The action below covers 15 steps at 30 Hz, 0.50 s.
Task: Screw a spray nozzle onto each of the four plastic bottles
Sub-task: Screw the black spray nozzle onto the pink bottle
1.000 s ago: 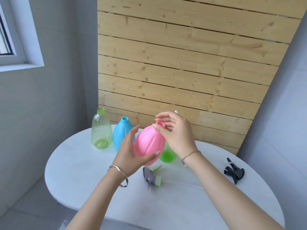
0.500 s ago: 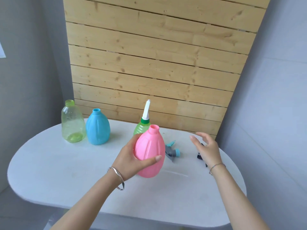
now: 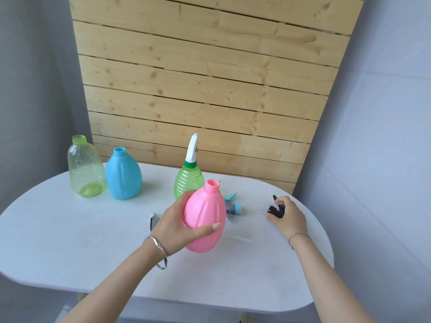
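Observation:
My left hand (image 3: 179, 226) grips a pink bottle (image 3: 205, 217) with an open neck, tilted a little, just above the white table (image 3: 70, 241). My right hand (image 3: 288, 216) rests on the table at the right with its fingers curled over a black spray nozzle (image 3: 276, 209). A grey and blue nozzle (image 3: 233, 206) lies just behind the pink bottle. Another grey nozzle (image 3: 154, 220) shows partly behind my left hand. A green ribbed bottle (image 3: 187, 180) stands behind with a white nozzle (image 3: 192, 148) on it. A blue bottle (image 3: 123, 174) and a clear yellow-green bottle (image 3: 85, 167) stand open at the back left.
A wooden slat panel (image 3: 198, 89) rises behind the table between grey walls. The table's rounded right edge (image 3: 326, 241) lies close to my right forearm.
My right hand left the pink bottle's neck and moved right to the black nozzle, closing its fingers over it. The view swung right; my left hand kept hold of the pink bottle.

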Each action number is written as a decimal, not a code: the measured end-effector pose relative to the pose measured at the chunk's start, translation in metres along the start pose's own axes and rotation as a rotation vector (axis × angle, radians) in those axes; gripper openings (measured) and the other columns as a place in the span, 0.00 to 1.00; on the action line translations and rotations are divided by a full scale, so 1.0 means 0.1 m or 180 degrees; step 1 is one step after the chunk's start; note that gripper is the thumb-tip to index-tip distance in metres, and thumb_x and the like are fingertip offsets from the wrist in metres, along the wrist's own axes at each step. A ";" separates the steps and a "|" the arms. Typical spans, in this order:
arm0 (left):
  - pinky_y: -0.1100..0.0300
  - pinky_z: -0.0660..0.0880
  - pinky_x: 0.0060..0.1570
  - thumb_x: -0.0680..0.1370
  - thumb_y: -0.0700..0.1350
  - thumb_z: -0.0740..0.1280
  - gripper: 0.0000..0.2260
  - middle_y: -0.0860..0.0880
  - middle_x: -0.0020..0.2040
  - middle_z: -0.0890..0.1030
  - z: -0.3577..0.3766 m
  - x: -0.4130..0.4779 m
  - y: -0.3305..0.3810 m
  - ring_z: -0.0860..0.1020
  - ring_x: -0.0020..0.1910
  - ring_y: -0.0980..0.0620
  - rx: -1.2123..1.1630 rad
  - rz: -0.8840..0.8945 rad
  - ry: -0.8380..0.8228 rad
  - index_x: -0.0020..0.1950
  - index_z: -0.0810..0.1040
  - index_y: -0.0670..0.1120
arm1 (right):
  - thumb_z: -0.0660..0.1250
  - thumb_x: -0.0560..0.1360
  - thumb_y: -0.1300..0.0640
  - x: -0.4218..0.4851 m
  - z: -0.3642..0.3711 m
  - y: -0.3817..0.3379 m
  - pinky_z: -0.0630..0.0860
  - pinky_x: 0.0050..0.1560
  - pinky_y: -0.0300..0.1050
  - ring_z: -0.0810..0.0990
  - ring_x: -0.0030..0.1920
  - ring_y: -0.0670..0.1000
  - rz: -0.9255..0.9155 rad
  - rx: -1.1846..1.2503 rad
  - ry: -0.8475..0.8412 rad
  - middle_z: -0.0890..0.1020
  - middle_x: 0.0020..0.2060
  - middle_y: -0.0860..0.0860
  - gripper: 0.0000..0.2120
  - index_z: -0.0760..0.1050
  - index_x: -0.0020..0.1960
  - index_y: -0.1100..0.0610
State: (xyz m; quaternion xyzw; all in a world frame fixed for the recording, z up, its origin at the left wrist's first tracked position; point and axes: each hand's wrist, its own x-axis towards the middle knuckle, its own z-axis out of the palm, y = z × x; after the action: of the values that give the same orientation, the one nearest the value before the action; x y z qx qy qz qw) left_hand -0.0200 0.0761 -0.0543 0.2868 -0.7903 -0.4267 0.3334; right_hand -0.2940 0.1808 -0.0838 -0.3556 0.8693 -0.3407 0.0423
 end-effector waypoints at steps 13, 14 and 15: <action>0.72 0.74 0.41 0.55 0.70 0.72 0.31 0.65 0.51 0.77 -0.01 0.00 -0.03 0.76 0.50 0.69 -0.0047 0.0004 0.0015 0.55 0.66 0.72 | 0.67 0.71 0.50 -0.07 -0.08 -0.26 0.68 0.63 0.53 0.77 0.44 0.55 0.0041 -0.0127 -0.0072 0.83 0.33 0.47 0.19 0.63 0.55 0.54; 0.74 0.73 0.40 0.55 0.70 0.73 0.30 0.66 0.51 0.77 -0.01 0.00 -0.03 0.76 0.50 0.70 -0.0048 0.0008 0.0019 0.54 0.66 0.73 | 0.67 0.71 0.49 -0.09 -0.11 -0.32 0.72 0.53 0.51 0.77 0.44 0.55 0.0115 0.0145 -0.0060 0.82 0.31 0.45 0.18 0.63 0.54 0.54; 0.75 0.73 0.39 0.55 0.70 0.73 0.30 0.67 0.50 0.77 0.00 0.00 -0.03 0.75 0.50 0.71 -0.0055 0.0017 0.0022 0.54 0.66 0.73 | 0.67 0.71 0.49 -0.10 -0.13 -0.37 0.72 0.43 0.48 0.78 0.44 0.55 0.0249 0.0429 -0.0095 0.81 0.32 0.45 0.17 0.63 0.54 0.53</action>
State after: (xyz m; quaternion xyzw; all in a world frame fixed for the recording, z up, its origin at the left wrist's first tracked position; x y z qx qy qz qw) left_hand -0.0194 0.0744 -0.0569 0.2833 -0.7862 -0.4316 0.3398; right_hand -0.2692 0.1754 -0.0524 -0.3227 0.8569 -0.3912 0.0923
